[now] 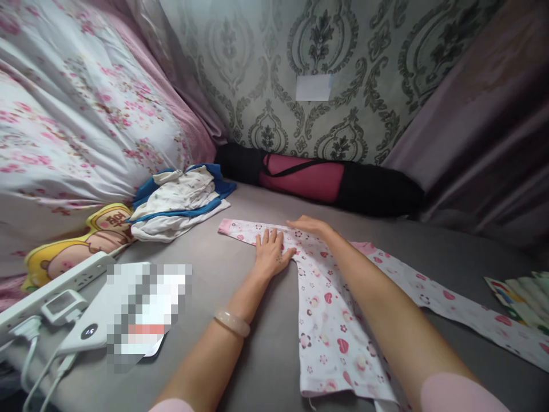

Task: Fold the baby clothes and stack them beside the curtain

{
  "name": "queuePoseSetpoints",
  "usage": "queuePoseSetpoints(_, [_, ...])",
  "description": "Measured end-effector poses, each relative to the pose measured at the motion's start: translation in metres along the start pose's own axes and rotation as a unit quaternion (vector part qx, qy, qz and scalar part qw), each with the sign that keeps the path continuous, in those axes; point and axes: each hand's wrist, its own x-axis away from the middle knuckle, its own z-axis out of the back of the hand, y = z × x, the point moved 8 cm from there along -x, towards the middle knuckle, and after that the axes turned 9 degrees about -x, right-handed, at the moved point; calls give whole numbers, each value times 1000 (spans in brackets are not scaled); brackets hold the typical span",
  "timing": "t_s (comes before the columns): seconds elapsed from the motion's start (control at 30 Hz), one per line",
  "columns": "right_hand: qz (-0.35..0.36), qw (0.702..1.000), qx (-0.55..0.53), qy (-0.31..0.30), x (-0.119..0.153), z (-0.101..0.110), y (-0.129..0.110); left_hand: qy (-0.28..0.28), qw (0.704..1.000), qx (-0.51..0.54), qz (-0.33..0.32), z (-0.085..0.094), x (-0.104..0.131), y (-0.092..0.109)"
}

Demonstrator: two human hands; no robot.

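A white long-sleeved top with pink hearts and flowers (pixel 328 309) lies spread on the grey surface (pixel 257 355), its pink collar facing away. Its left sleeve reaches out to a pink cuff, and the other sleeve stretches to the right edge. My left hand (pixel 272 253) rests flat on the left sleeve near the armpit, fingers spread; a pale bangle circles that wrist. At the shoulder seam my right hand (pixel 306 224) touches the fabric. Its fingers point left, partly hidden, and whether they pinch the cloth is unclear.
Folded clothes (pixel 178 197) lie at the back left, beside a yellow cartoon cushion (pixel 77 246). A power strip (pixel 86 274), cables and a white power bank (pixel 96 320) are at the left. A black and red long bag (pixel 300 177) lies along the wall. Fabric (pixel 521 297) is at the right.
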Motion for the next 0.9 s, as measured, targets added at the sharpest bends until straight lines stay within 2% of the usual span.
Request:
queuePoseSetpoints(0.1, [8, 999, -27, -42, 2, -5, 2, -10, 1000, 0, 1, 0, 0, 0])
queuePoseSetpoints(0.2, [51, 998, -36, -30, 5, -6, 1, -12, 1000, -1, 7, 0, 0, -1])
queuePoseSetpoints(0.3, [93, 995, 20, 34, 12, -9, 0, -9, 1000, -6, 29, 0, 0, -5])
queuePoseSetpoints(0.4, [101, 982, 111, 118, 24, -15, 1, -11, 998, -12, 52, -2, 0, -10])
queuePoseSetpoints(0.47, [93, 976, 147, 133, 30, -20, 2, -15, 998, -11, 54, -4, 0, -10])
queuePoseSetpoints(0.57, [78, 979, 156, 106, 29, -22, -4, -13, 998, 4, 53, -3, -2, -11])
queuePoseSetpoints(0.63, [69, 985, 144, 70, 20, -22, -14, 10, 997, 19, 67, 4, -3, -14])
queuePoseSetpoints(0.77, [69, 989, 126, 17, -10, -30, -47, 82, 988, 20, 129, 23, -2, -35])
queuePoseSetpoints(0.9, [86, 990, 116, 3, -37, -49, -79, 73, 982, -18, 176, 23, 1, -60])
